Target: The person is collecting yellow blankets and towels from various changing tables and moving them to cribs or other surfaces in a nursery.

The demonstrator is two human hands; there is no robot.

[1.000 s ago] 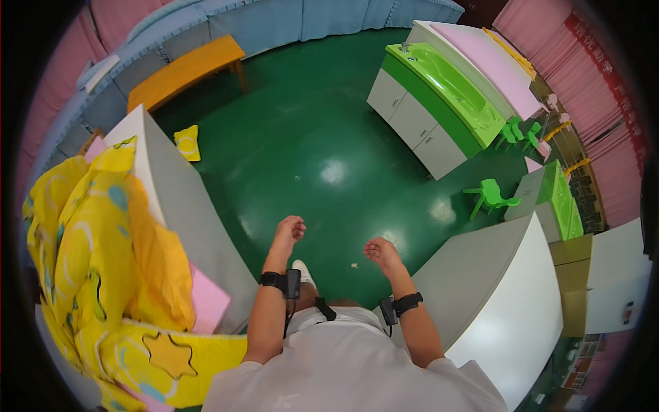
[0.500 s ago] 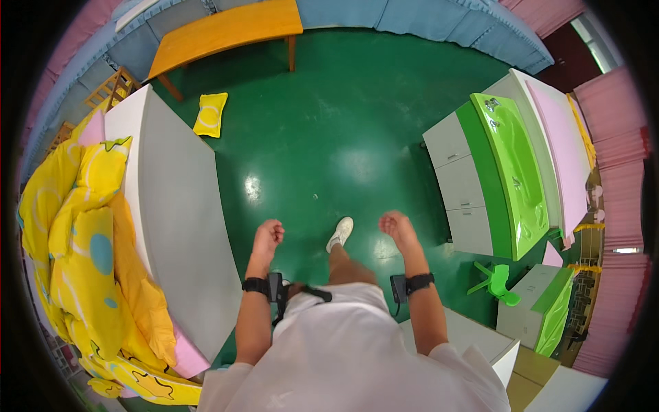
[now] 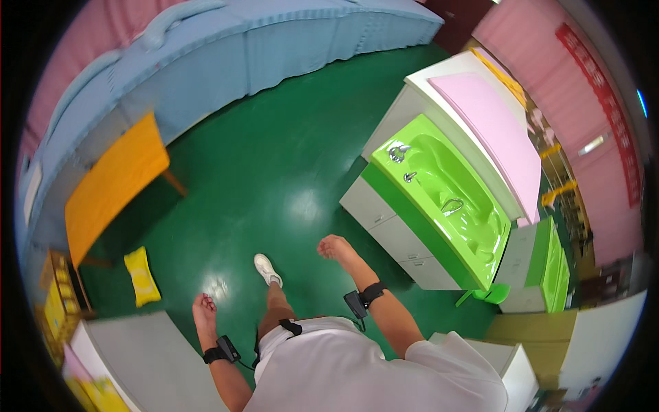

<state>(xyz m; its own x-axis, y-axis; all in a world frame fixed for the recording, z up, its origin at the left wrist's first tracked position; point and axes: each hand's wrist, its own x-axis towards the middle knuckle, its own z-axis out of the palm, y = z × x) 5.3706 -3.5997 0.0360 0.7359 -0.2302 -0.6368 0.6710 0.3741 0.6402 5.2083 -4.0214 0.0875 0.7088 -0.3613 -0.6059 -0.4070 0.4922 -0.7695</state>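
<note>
My left hand point(image 3: 204, 314) hangs low over the green floor, its fingers loosely curled with nothing seen in them. Farther forward and to the right is my right hand point(image 3: 333, 248), also curled in and holding nothing visible. Both wrists wear black straps with small dark boxes. Ahead and right of my right hand stands a cabinet point(image 3: 386, 230) with pale doors, topped by a bright green tub point(image 3: 429, 168) with chrome taps. Neither hand touches anything. My white shoe point(image 3: 266, 268) is forward on the floor between them.
A grey-topped cabinet point(image 3: 147, 350) stands at lower left, near a yellow pillow point(image 3: 141, 277) on the floor. Beyond are an orange table point(image 3: 113, 185) and a long blue-draped ledge point(image 3: 288, 55). A green chair point(image 3: 495, 294) sits beside the tub cabinet, at right.
My view has turned to the right and moved forward. The tub cabinet is closer and more central; the orange table, pillow and grey-topped cabinet have shifted left and down. Both hands stay free.
</note>
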